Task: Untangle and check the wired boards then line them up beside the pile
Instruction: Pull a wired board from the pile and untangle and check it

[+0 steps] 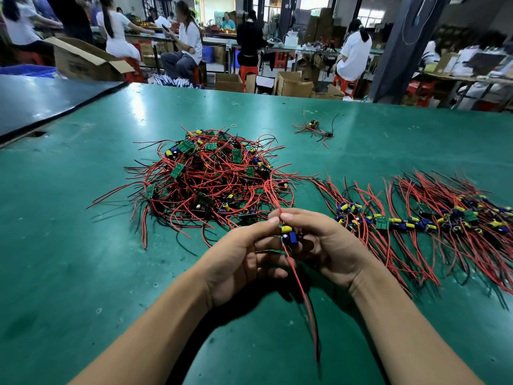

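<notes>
- Red wire (pixel 302 295) leaves the board (pixel 288 236) at both ends. One length rises toward the pile (pixel 211 176); the other trails down toward the person.
- Left hand (pixel 241 259) pinches the board's left side between thumb and forefinger, its other fingers loosely curled.
- Right hand (pixel 330 245) curls round the right side, thumb tip at the far wire.
- Board's long axis points away from the person, yellow capacitor at the far end, blue part nearer, held above the table (pixel 83 245) between both hands' fingertips.
- Pile lies just beyond the fingers.
- Row (pixel 416 220) of sorted boards runs to the right, wires fanned across it.
- Small cluster (pixel 315 127) lies well apart, farther back.
</notes>
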Tool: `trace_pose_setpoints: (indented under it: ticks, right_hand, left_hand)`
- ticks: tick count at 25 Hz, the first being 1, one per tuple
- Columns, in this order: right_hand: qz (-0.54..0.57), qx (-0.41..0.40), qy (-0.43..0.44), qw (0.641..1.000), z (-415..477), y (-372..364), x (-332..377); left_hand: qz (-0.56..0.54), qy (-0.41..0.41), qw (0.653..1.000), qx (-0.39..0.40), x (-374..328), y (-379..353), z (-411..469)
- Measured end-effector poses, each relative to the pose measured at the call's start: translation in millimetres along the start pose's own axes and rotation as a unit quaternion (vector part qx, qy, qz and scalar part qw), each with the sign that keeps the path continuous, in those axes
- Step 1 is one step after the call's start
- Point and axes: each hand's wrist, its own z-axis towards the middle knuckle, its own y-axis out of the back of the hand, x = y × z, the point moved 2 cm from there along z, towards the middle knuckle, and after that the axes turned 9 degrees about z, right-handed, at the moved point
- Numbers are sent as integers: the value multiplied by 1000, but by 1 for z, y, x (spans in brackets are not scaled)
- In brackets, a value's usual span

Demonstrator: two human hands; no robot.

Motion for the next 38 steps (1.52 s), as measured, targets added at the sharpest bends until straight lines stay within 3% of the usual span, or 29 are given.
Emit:
trace_pose_setpoints:
  ticks: [8,14,22,26,30,35,38]
  right_hand:
    - [4,-69,-9,998,1,-2,-2]
    - [-29,-76,21,996,3,0,-2]
    - [-3,-46,2,999,3,-6,-4]
    - [-37,-70,-1,997,4,-3,-7]
    - [-83,-107,52,989,8,-2,-14]
    - [-238,-210,104,943,10,15,-2]
    - [-237,-226,129,936,12,16,-1]
  left_hand:
    - [45,-39,997,-49,0,0,2]
    - [69,-83,989,-102,0,1,3]
    - [81,-73,987,-120,2,2,5]
    - [87,-74,984,-135,4,2,6]
    - [116,-70,982,-135,6,-1,6]
    - [150,-64,980,-111,4,-3,2]
    - [148,-55,983,-99,2,-3,1]
